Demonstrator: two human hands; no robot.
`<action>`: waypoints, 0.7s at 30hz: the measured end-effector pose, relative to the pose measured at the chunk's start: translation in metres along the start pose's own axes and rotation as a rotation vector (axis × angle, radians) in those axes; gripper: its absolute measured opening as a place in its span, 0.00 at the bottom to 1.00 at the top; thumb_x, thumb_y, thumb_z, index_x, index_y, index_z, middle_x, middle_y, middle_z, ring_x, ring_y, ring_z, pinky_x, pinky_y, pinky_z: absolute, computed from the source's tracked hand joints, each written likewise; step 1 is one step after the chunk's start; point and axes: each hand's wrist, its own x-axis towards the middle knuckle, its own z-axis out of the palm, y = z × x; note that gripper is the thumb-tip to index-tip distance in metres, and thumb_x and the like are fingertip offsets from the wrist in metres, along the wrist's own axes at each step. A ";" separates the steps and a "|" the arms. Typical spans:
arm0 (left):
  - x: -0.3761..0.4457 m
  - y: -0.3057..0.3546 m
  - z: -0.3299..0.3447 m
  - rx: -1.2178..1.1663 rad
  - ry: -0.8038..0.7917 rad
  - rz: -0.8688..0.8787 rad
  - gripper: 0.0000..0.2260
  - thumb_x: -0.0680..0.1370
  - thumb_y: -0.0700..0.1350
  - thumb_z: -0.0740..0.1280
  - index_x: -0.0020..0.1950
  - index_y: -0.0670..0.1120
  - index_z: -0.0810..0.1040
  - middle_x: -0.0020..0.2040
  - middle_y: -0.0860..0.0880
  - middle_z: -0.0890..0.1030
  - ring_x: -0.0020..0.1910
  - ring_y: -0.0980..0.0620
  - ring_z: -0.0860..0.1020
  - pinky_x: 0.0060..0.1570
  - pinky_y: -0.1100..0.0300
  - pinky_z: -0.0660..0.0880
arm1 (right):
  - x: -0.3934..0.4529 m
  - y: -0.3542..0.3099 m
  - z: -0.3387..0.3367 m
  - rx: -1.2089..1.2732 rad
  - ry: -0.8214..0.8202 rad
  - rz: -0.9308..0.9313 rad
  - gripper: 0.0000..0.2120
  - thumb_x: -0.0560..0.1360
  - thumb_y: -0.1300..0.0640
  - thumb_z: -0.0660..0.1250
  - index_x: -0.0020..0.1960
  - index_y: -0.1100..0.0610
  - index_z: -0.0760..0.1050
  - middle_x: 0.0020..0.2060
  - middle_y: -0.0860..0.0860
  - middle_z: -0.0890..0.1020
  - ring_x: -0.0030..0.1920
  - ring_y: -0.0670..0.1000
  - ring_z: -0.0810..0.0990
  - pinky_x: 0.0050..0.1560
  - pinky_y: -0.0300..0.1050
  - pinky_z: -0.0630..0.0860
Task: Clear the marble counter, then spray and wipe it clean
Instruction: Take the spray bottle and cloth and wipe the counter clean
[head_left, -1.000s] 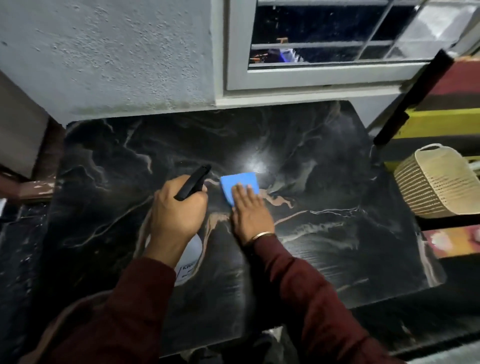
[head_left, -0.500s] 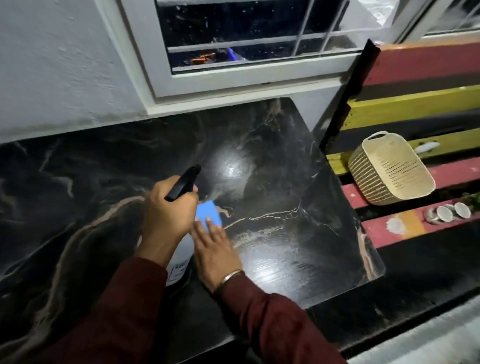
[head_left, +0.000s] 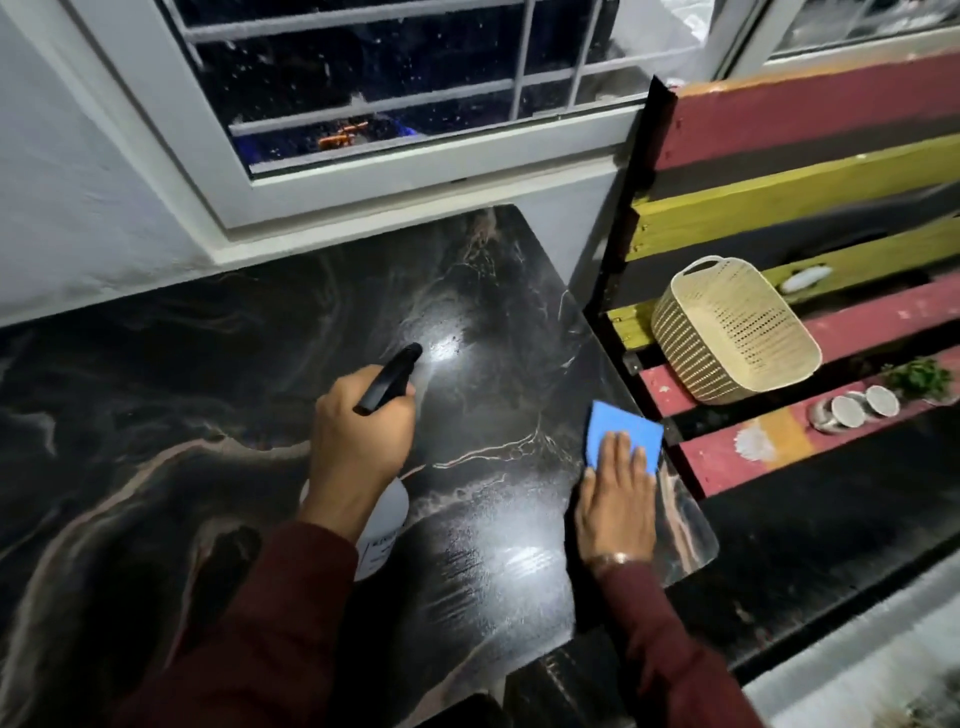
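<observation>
The black marble counter (head_left: 218, 426) with pale veins fills the lower left and shines wet near its right end. My left hand (head_left: 358, 431) grips a spray bottle (head_left: 387, 506) with a white body and a black nozzle that points toward the far right of the counter. My right hand (head_left: 615, 493) lies flat with straight fingers on a blue cloth (head_left: 615, 423), pressing it onto the counter's right edge.
A window frame (head_left: 415, 171) and a grey wall back the counter. To the right stands a slatted rack of red and yellow boards (head_left: 810, 109) holding a cream woven basket (head_left: 727, 332), several small metal cups (head_left: 852, 408) and some green leaves (head_left: 917, 376).
My right hand slid the blue cloth from beside the bottle out to the counter's right edge. My left hand kept hold of the bottle. The camera turned to the right.
</observation>
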 end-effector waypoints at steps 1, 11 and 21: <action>0.001 0.004 0.004 -0.009 -0.012 0.005 0.09 0.69 0.50 0.67 0.39 0.45 0.81 0.32 0.39 0.80 0.34 0.33 0.80 0.37 0.35 0.80 | -0.014 0.004 0.000 0.012 0.002 0.025 0.29 0.79 0.48 0.41 0.77 0.57 0.54 0.77 0.55 0.56 0.77 0.58 0.53 0.75 0.56 0.52; 0.060 0.016 0.008 -0.005 0.029 0.045 0.08 0.75 0.44 0.69 0.41 0.39 0.80 0.35 0.34 0.79 0.36 0.32 0.80 0.36 0.38 0.78 | 0.110 -0.065 0.006 0.013 0.046 0.054 0.27 0.81 0.52 0.50 0.78 0.58 0.52 0.77 0.55 0.54 0.77 0.60 0.50 0.74 0.57 0.48; 0.128 -0.011 -0.056 -0.010 0.213 0.038 0.09 0.71 0.46 0.68 0.42 0.40 0.81 0.39 0.35 0.82 0.39 0.33 0.81 0.40 0.38 0.80 | 0.141 -0.266 0.060 -0.135 0.031 -0.479 0.29 0.78 0.49 0.52 0.76 0.60 0.57 0.75 0.58 0.61 0.74 0.63 0.59 0.72 0.59 0.58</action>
